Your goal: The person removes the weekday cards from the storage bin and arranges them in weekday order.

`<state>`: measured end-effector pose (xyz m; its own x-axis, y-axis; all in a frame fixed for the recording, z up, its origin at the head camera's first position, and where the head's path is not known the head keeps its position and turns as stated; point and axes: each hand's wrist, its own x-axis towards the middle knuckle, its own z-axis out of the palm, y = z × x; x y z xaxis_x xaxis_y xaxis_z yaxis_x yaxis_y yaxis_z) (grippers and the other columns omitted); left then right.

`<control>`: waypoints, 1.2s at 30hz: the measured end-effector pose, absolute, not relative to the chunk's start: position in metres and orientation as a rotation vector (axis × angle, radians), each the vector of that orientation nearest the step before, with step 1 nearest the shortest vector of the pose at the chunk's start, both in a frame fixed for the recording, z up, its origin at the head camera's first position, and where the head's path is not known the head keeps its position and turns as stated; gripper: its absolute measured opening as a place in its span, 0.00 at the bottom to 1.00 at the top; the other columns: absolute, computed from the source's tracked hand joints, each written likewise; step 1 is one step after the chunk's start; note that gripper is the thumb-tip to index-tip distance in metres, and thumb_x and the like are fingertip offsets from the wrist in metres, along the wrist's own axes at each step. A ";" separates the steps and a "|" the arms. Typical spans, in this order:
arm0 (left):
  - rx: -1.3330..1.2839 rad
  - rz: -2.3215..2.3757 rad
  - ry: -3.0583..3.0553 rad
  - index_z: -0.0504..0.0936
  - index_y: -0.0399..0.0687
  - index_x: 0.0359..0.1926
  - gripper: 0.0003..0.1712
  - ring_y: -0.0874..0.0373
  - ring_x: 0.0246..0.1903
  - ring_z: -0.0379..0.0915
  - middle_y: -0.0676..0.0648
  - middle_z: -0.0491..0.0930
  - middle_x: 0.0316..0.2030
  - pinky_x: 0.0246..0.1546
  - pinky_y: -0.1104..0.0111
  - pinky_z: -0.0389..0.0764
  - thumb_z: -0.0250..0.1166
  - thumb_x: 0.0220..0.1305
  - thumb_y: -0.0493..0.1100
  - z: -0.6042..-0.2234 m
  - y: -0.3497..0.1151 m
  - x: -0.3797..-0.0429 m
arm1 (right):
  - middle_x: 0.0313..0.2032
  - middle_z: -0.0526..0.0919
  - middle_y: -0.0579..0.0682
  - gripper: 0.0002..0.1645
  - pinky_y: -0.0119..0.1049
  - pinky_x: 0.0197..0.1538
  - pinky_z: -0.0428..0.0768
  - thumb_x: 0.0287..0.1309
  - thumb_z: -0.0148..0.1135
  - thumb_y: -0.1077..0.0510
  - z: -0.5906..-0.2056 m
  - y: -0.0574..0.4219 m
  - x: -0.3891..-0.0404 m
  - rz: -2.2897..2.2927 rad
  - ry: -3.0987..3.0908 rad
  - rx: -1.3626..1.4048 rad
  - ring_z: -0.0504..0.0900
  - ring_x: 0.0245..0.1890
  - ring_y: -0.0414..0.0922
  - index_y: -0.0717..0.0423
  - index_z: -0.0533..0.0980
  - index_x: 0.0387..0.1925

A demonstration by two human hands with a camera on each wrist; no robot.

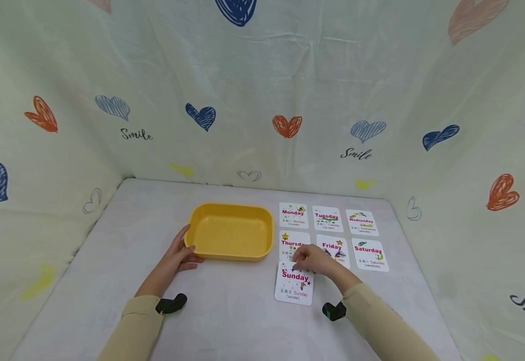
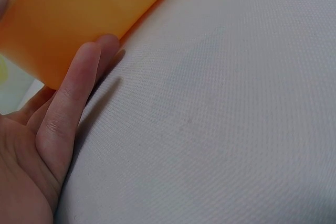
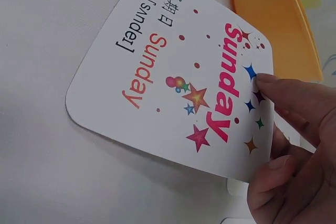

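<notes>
My right hand [image 1: 318,261] pinches the top edge of a white Sunday card [image 1: 294,290], fingers on its face in the right wrist view. The card's top edge is tilted up, and a shadow shows beneath it there. At the left end of a yellow plastic tray [image 1: 268,235], my left hand [image 1: 174,260] grips the wall with the thumb at the rim. The left wrist view has fingers [image 2: 65,100] along the tray's outer side. Inside the tray only its bare yellow bottom shows. Partly behind the right hand lies the Thursday card [image 1: 288,241], and the Friday card [image 1: 333,244] is just beyond.
Monday [image 1: 293,220], Tuesday [image 1: 328,223] and Wednesday [image 1: 362,225] cards form a back row to the right of the tray. The Saturday card [image 1: 370,256] ends the row in front. A curtain [image 1: 253,75] printed with hearts hangs behind the white table [image 1: 226,321].
</notes>
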<state>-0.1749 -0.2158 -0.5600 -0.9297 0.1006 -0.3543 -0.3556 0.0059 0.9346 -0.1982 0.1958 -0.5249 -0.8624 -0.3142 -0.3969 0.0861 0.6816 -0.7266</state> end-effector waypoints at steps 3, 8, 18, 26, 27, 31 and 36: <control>-0.247 1.999 1.968 0.41 0.74 0.76 0.43 0.48 0.42 0.83 0.41 0.55 0.71 0.41 0.64 0.82 0.55 0.72 0.46 -0.563 -0.217 -0.175 | 0.26 0.79 0.47 0.06 0.32 0.26 0.71 0.54 0.70 0.61 -0.529 0.194 -0.197 -1.044 2.424 -0.164 0.74 0.24 0.42 0.55 0.79 0.31; -0.235 2.006 1.971 0.41 0.74 0.76 0.43 0.49 0.41 0.83 0.40 0.57 0.70 0.41 0.64 0.82 0.56 0.71 0.46 -0.565 -0.217 -0.175 | 0.26 0.77 0.47 0.08 0.35 0.33 0.73 0.51 0.73 0.59 -0.536 0.191 -0.195 -0.939 2.516 -0.170 0.75 0.28 0.43 0.53 0.79 0.30; -0.238 1.996 1.979 0.41 0.74 0.76 0.43 0.49 0.42 0.83 0.40 0.58 0.70 0.41 0.64 0.82 0.56 0.72 0.47 -0.563 -0.216 -0.174 | 0.27 0.76 0.46 0.13 0.37 0.35 0.73 0.46 0.77 0.57 -0.542 0.187 -0.190 -0.877 2.572 -0.192 0.73 0.30 0.44 0.51 0.78 0.30; -0.238 1.998 1.980 0.41 0.74 0.77 0.43 0.48 0.42 0.82 0.40 0.58 0.70 0.41 0.65 0.82 0.55 0.72 0.47 -0.559 -0.215 -0.173 | 0.26 0.75 0.46 0.14 0.37 0.34 0.73 0.44 0.78 0.57 -0.543 0.185 -0.190 -0.819 2.595 -0.249 0.73 0.29 0.44 0.52 0.78 0.30; -0.233 1.996 1.982 0.40 0.74 0.77 0.43 0.48 0.43 0.82 0.40 0.57 0.70 0.41 0.65 0.82 0.55 0.72 0.47 -0.559 -0.215 -0.173 | 0.26 0.75 0.46 0.15 0.37 0.34 0.73 0.44 0.78 0.57 -0.543 0.185 -0.191 -0.812 2.599 -0.254 0.73 0.29 0.44 0.52 0.78 0.30; -0.223 1.994 1.984 0.40 0.74 0.76 0.43 0.47 0.44 0.82 0.40 0.57 0.70 0.42 0.65 0.82 0.56 0.72 0.48 -0.558 -0.215 -0.172 | 0.26 0.75 0.46 0.15 0.37 0.34 0.72 0.44 0.78 0.57 -0.542 0.183 -0.190 -0.783 2.599 -0.244 0.73 0.29 0.44 0.51 0.77 0.30; -0.235 1.991 1.969 0.41 0.77 0.76 0.43 0.47 0.45 0.81 0.42 0.57 0.71 0.43 0.64 0.82 0.57 0.71 0.50 -0.558 -0.217 -0.171 | 0.26 0.75 0.44 0.15 0.38 0.35 0.72 0.44 0.78 0.55 -0.541 0.181 -0.188 -0.710 2.628 -0.225 0.73 0.30 0.44 0.49 0.78 0.30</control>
